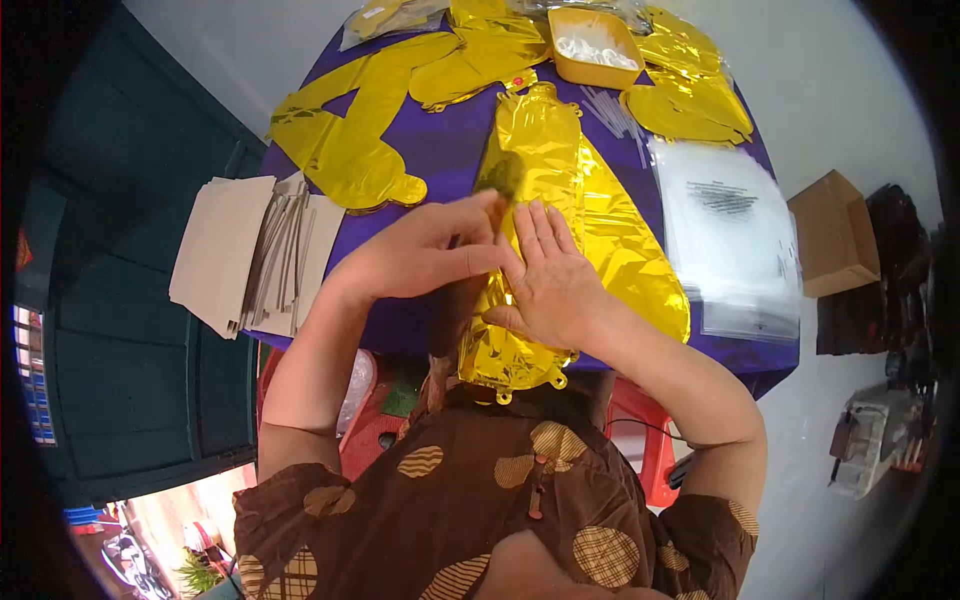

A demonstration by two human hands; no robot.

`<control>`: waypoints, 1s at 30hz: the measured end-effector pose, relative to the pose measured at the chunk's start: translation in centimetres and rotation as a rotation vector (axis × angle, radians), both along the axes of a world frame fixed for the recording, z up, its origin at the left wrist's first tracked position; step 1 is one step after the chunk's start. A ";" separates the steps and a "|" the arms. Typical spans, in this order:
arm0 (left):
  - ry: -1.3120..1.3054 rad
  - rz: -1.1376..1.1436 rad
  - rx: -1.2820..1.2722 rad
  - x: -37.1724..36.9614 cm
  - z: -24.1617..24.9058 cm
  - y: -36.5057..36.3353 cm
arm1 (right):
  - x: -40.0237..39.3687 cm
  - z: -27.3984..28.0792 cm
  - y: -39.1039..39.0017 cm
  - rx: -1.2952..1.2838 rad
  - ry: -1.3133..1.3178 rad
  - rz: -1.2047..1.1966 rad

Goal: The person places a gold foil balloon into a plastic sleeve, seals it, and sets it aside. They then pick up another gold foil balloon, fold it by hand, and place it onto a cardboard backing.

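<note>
A flat gold foil balloon (620, 225) with small tabs at its ends lies lengthwise before me, a long strip of it folded over on the left. My right hand (552, 275) presses flat on the folded strip with fingers stretched out. At the strip's left edge is my left hand (440, 245), its fingers curled round the foil and its thumb reaching toward my right hand. Its fingertips are partly hidden. The balloon's near end overhangs the table edge toward my lap.
On the purple-covered table (425, 150) lie more gold foil balloons (350, 150), a yellow tray (597, 75) of white pieces, thin clear straws (615, 115), clear printed bags (725, 235) and stacked cardboard sleeves (225, 250). A cardboard box (835, 235) stands to the right.
</note>
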State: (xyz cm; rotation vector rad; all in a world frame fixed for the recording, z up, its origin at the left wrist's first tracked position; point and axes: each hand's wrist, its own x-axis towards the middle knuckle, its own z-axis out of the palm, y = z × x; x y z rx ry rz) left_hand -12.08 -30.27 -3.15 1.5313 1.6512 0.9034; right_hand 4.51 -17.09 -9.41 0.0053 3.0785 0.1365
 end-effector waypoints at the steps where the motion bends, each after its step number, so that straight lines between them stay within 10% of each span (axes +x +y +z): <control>1: -0.033 0.074 0.032 -0.3 -0.5 0.2 | -0.1 0.9 -0.2 0.083 -0.081 -0.007; 10: 0.513 0.119 0.209 -3.7 -7.5 2.5 | 0.7 -0.7 1.5 -0.263 0.149 0.094; 25: 0.984 0.008 0.152 -1.7 -7.7 3.0 | 0.6 0.6 0.3 0.160 -0.128 -0.060; 30: 0.998 0.020 0.170 -1.6 -7.9 3.0 | 1.3 -0.8 1.6 -0.493 0.145 -0.055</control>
